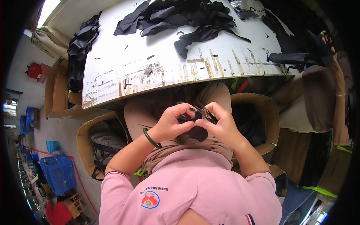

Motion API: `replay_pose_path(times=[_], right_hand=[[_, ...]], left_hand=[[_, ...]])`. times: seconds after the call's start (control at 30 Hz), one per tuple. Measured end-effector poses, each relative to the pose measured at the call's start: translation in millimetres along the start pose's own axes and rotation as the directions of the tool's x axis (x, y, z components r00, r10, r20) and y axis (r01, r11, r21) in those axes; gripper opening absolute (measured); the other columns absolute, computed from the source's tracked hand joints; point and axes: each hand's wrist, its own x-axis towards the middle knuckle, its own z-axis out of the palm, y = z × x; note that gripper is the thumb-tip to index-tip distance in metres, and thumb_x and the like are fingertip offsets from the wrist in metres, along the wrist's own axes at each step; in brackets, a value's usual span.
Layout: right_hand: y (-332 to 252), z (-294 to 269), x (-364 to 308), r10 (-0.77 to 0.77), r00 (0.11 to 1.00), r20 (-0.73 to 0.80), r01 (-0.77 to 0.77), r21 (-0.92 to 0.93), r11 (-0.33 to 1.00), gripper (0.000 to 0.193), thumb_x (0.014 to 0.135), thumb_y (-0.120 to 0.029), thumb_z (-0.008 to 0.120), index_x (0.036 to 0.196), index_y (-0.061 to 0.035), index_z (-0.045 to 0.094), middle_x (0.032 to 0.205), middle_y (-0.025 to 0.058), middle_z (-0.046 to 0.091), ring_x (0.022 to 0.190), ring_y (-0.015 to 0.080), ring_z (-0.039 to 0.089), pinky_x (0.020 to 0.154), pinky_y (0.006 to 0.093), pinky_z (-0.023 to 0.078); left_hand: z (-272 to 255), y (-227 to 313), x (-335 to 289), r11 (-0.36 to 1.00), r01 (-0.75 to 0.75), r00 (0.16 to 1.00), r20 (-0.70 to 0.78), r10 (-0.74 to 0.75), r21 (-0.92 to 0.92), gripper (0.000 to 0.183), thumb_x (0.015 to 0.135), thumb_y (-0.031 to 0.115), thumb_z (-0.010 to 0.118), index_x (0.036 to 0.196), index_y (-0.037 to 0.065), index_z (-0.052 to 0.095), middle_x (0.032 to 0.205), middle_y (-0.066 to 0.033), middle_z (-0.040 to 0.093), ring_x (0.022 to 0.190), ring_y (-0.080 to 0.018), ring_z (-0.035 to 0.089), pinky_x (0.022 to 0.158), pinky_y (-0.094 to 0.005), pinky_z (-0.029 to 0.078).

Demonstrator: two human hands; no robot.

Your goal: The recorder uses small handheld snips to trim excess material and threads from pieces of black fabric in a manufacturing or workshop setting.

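Observation:
Above my lap, my left hand [175, 120] pinches a piece of black fabric [198, 134] whose lower end hangs down between my hands. Small dark thread snips [208, 116] rest in my right hand [221, 124], blades pointing up and left toward the fabric. My right thumb and fingertips also meet the fabric's edge, close to my left fingertips. Part of the fabric is hidden behind my fingers. A dark green bangle [150, 138] circles my left wrist.
The white table [112, 56] ahead carries a heap of black fabric pieces [183, 17] and scattered scraps. Open cardboard boxes stand left [84, 131] and right [272, 123] of my legs. A person's arm [339, 90] is at the right. Blue crates [58, 174] stand on the left floor.

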Motion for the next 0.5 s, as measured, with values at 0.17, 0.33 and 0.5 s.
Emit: replay_pose_path(times=[0.17,0.33,0.5], right_hand=[[28.9,-58.7,-23.3,0.153,0.983,-0.104,-0.132,0.184,0.974,0.013,0.088,-0.008,0.066,0.082,-0.0053,0.055,0.069,-0.0069,0.049,0.060,0.0007,0.041,0.053,0.0184,0.034],[79.4,-56.7,-43.5,0.309,0.933,-0.182,-0.250,0.288,0.924,0.015,0.096,-0.019,0.057,0.097,-0.0050,0.059,0.058,-0.0079,0.044,0.043,0.0002,0.034,0.040,0.0182,0.025],[124.5,-36.2,-66.0,0.425,0.893,-0.150,-0.378,0.262,0.888,0.018,0.097,-0.022,0.055,0.093,-0.0044,0.058,0.059,-0.0063,0.046,0.046,0.0010,0.038,0.042,0.0189,0.030]], left_hand=[[-14.1,-4.4,30.1,0.964,0.264,0.950,0.179,-0.256,-0.026,0.009,0.085,0.002,0.066,0.092,0.001,0.061,0.100,-0.0076,0.061,0.087,-0.0116,0.058,0.080,-0.0252,0.048],[45.1,-120.1,11.8,0.903,0.278,0.920,0.178,-0.348,0.328,0.036,0.080,0.016,0.073,0.107,0.003,0.054,0.107,-0.0130,0.056,0.096,-0.0236,0.055,0.087,-0.0328,0.046],[66.3,-176.9,-40.9,0.954,0.233,0.972,-0.070,-0.224,0.190,0.058,0.076,0.019,0.078,0.122,0.005,0.044,0.122,-0.0134,0.042,0.117,-0.0235,0.042,0.103,-0.0319,0.033]])
